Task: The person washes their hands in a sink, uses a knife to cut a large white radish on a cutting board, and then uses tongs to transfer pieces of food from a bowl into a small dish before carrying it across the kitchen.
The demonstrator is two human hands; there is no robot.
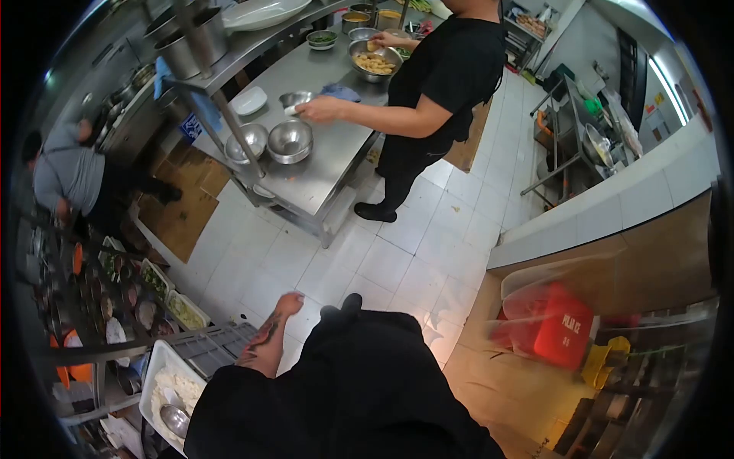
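My left hand hangs low over the white tiled floor, at the end of a tattooed forearm. Its fingers are curled in, and nothing shows in them. It touches no object. Nearest to that arm is a white tub of white, crumbly food, with a metal ladle lying in it. My right hand is out of the picture. Dark clothing covers my body at the bottom of the view.
A steel table ahead carries metal bowls. Beside it a person in black handles food and a bowl. Another person stands far left. Food containers line the left; a red container is at right.
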